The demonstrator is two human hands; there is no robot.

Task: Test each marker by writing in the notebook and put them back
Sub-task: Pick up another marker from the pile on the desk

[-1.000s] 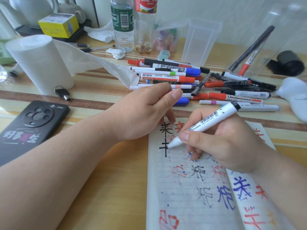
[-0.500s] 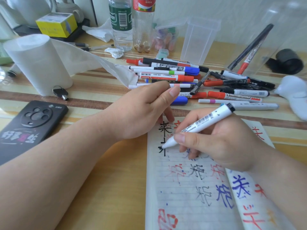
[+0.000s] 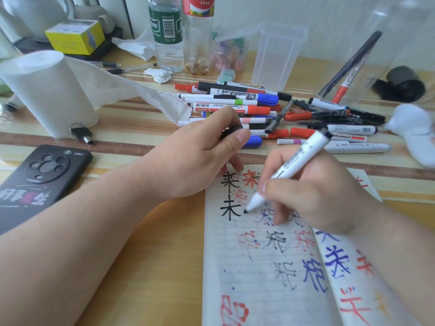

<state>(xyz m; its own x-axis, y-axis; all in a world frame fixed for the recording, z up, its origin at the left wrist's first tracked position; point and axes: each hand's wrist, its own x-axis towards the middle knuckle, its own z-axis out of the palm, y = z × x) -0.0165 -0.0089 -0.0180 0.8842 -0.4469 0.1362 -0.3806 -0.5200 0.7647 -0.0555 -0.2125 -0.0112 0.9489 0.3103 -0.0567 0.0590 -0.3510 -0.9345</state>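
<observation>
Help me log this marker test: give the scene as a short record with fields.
Right hand: holds white marker, black tip at the notebook
Left hand: pinches small black item, probably the cap
Notebook: open, with black, red and blue test characters
Marker pile: loose on the table behind the notebook
Stage: writing; marker not yet put back

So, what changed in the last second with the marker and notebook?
The right hand carried the marker through more strokes: the black character on the notebook grew from a plain cross to a fuller shape, and the tip now sits just right of it. The left hand keeps pinching the black cap at the page's top edge; the marker pile is unmoved.
</observation>
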